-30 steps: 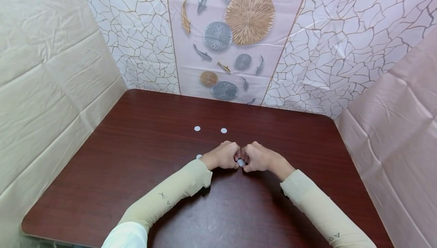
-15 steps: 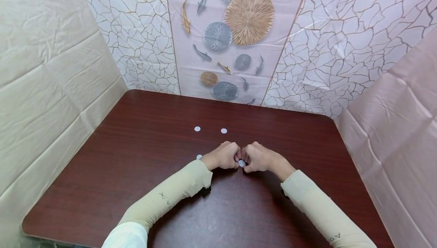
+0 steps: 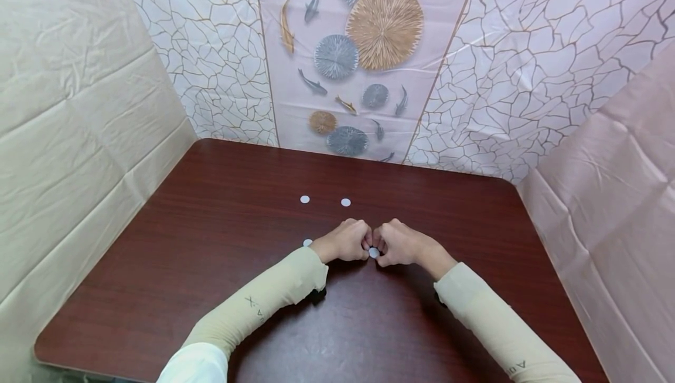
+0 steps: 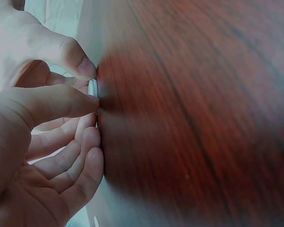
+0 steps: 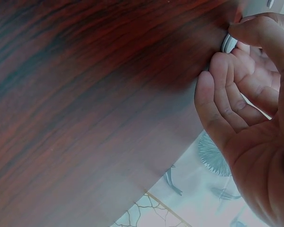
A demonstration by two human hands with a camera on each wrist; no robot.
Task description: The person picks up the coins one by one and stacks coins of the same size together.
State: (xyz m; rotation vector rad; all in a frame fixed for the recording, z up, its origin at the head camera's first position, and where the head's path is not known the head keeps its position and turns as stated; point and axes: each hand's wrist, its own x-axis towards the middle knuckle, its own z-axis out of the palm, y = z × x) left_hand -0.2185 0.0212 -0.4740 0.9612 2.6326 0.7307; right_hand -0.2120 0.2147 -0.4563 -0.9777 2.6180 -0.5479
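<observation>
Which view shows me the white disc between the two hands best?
The head view: it shows the round top of the white disc, between the left hand and right hand. Both wrist views sit closer but show it nearly edge-on, partly covered.

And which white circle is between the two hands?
The rightmost white disc, between left hand and right hand; the other three discs lie farther left.
</observation>
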